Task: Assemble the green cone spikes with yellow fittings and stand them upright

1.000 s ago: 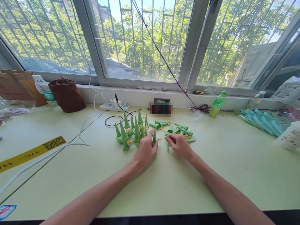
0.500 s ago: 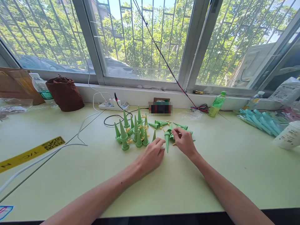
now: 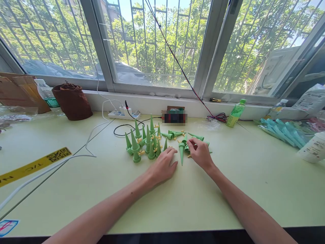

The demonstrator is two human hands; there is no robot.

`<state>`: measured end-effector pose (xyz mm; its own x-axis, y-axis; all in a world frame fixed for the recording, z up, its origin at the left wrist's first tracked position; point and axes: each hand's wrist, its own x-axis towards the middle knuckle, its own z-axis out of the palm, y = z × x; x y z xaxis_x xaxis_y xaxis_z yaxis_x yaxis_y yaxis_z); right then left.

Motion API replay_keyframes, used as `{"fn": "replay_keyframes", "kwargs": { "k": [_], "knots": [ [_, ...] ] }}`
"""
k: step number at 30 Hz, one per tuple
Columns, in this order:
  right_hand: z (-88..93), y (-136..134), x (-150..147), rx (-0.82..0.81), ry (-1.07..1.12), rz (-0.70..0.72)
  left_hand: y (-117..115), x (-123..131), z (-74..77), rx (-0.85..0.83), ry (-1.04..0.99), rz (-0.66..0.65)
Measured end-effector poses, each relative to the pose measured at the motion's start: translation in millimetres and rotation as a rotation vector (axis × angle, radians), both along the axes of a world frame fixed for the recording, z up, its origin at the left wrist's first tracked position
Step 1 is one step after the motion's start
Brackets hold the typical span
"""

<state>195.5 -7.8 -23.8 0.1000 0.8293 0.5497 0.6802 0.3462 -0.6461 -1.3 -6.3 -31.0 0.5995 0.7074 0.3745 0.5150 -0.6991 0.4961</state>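
Green plastic watering spikes with small yellow valves are in front of me. Several spikes stand upright in a cluster on the left. My left hand is at the cluster's right edge, its fingers curled around one upright green spike; only the tip shows and the hand hides its base. My right hand is over the loose pile at right, thumb and fingers pinched together; what they hold is hidden. Just left of it, a spike points toward me. More spikes lie on their sides behind it.
Behind the spikes are a power strip, a black cable and a blurred device. A brown pouch stands at left, a green bottle at right. Teal packets and a white cup are far right. A white cable crosses the left.
My left hand and the spike at it have shifted slightly left toward the standing cluster. The right hand stays nearly in place, still pinched. The whole view has moved a little.
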Motion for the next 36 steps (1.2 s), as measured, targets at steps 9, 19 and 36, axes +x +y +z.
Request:
{"fn": "replay_keyframes", "kwargs": {
  "k": [9,19,36],
  "knots": [
    [-0.4,-1,-2,-0.010,-0.014,0.008,1,-4,0.2,-0.063,0.073,0.040],
    [0.3,-1,-3,-0.023,-0.015,0.009,4,-4,-5.1,-0.086,0.046,0.053],
    [0.8,-7,-11,-0.067,-0.336,-0.109,-15,5,13.8,0.057,0.015,-0.150]
  ]
}}
